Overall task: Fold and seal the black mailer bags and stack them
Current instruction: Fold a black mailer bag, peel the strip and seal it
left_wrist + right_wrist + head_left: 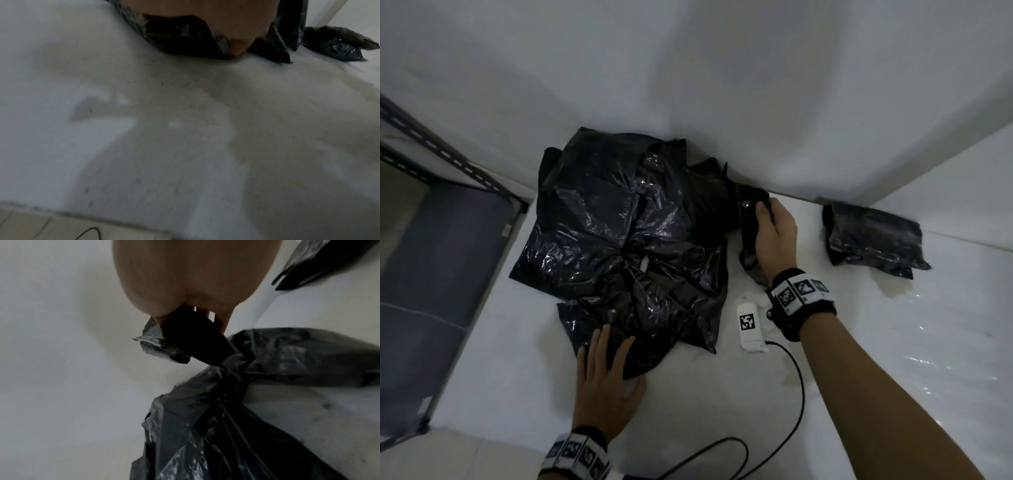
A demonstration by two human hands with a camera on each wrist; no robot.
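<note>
A white worktop (722, 394) meets a white wall in a dim corner, and a grey metal shelf frame (431, 154) stands at the left edge of the head view.

The right hand (774, 233) is at the centre right of the frame. Its fingers and thumb are curled around the bunched end of 1 black mailer bag (748, 236); in the right wrist view the fingertips (222, 316) pinch this twisted end, and the rest of the bag hangs down toward the lower right. The long axis of this bag runs from the upper part of the frame to the lower part, along the palm, so the bag lies directly under this hand and just left of it.

To the left of it, touching it, lies the loose pile of black bags (619, 233) in the centre. The left hand (606, 373) presses flat, with straight spread fingers, on the lower edge of the pile.

The stack of folded bags (873, 240) rests against the wall at the right of the frame, well apart from the pile. I judge that the right hand is the nearer one to it, so the coming move goes rightward from this hand.

A small white device (750, 322) with a black cable (798, 387) lies below the right wrist.
</note>
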